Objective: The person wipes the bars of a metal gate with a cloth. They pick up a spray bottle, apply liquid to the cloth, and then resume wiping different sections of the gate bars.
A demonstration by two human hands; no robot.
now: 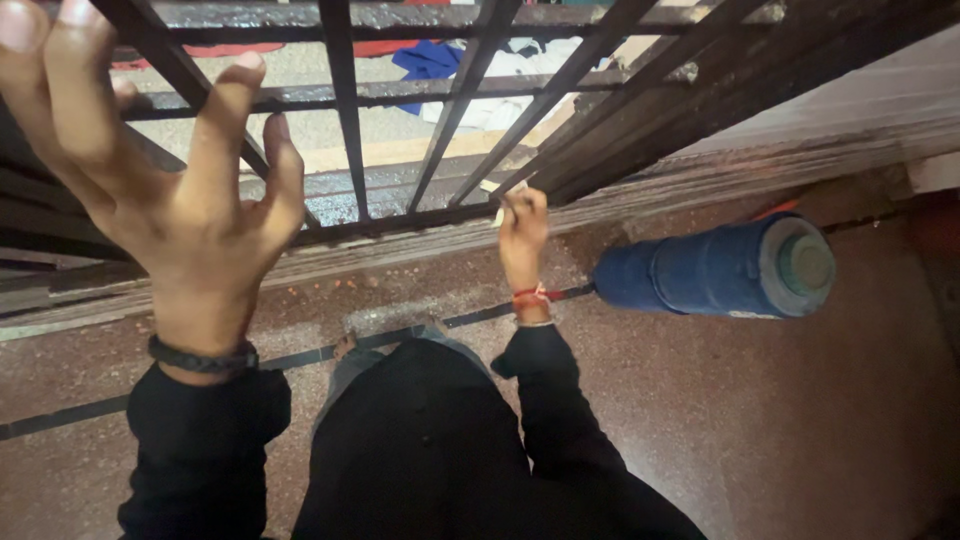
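Right hand (522, 240) low at grille (350, 120) base, fingers pinching small white scrap (497, 215) against bottom rail. Left hand (175, 200) raised, fingers spread, released. Bars upright; right hand nearer rail.

Dark metal railing (450, 110): our barrier ahead, its bars close-set, gaps wide enough for fingers only. Blue cylinder (715, 270): lies on its side on the floor (800, 420), blocking the right just beside the ledge (700, 175). Open floor lies right and near us.
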